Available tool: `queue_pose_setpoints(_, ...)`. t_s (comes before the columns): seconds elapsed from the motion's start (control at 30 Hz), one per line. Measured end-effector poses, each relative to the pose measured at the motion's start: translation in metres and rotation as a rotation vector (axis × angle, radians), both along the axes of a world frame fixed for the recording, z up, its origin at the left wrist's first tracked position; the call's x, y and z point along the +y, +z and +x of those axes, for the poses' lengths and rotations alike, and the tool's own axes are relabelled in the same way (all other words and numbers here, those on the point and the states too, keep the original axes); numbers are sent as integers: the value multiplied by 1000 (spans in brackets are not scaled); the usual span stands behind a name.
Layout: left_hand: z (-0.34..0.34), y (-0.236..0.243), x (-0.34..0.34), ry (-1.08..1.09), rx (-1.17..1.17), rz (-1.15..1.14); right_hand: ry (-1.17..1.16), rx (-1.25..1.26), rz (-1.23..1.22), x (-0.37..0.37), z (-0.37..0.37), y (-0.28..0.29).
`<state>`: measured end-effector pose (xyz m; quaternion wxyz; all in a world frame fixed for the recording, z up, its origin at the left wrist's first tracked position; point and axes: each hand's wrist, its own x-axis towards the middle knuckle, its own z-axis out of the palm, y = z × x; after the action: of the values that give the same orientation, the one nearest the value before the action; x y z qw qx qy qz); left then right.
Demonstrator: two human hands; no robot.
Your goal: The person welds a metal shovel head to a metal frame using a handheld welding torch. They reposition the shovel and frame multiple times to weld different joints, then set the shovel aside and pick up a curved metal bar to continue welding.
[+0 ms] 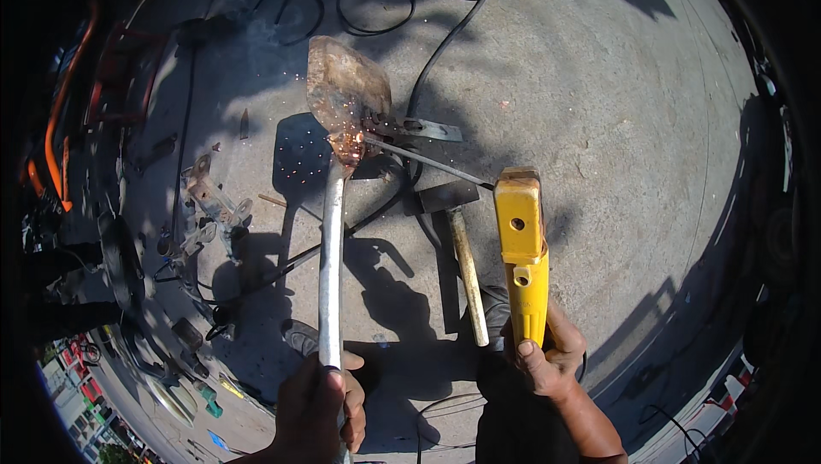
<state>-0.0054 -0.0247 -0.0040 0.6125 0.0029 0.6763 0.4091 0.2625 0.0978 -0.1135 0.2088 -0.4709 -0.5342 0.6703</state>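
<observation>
— Fingers [353,413] first: what are they doing in the head view?

— Those of the left hand [315,396] are wrapped around the handle [330,276] of a shovel [334,182]. The right hand [554,357] grips the lower end of a yellow tool [523,250], its thumb lying along the near side.

— And where is the shovel?

— Left of centre. Its silver handle runs away from the person to a rusty, brownish blade [348,77] at the far end. I cannot tell whether the blade rests on anything.

— What about the tool?

— A thin rod [432,162] sticks out of its top, slanting left to the neck, where blade meets handle. Orange sparks [345,146] fly there, so whether the tip touches is hidden.

— Anything near it?

— Just right of the sparks there is a flat metal piece [434,129]. A hammer [466,267] is between the shovel and the tool, its head on the far side. Metal parts [214,199] lie to the left on the concrete ground [641,105], and a black cable [445,47] curves behind the shovel.
</observation>
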Motion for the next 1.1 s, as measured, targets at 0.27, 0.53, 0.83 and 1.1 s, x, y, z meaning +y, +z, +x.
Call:
queue_pose_setpoints(0.27,0,-3,-4,11,-22,-3,0,-27,53,-2,3,-6)
queue_pose_setpoints(0.53,0,2,4,-111,79,7,-27,-56,6,-1,3,-1)
queue_pose_setpoints(0.83,1,-2,2,-2,2,75,36,-51,127,-2,4,-8)
queue_pose_setpoints(1.1,-1,-7,-3,17,-42,122,47,-60,161,-1,5,-9)
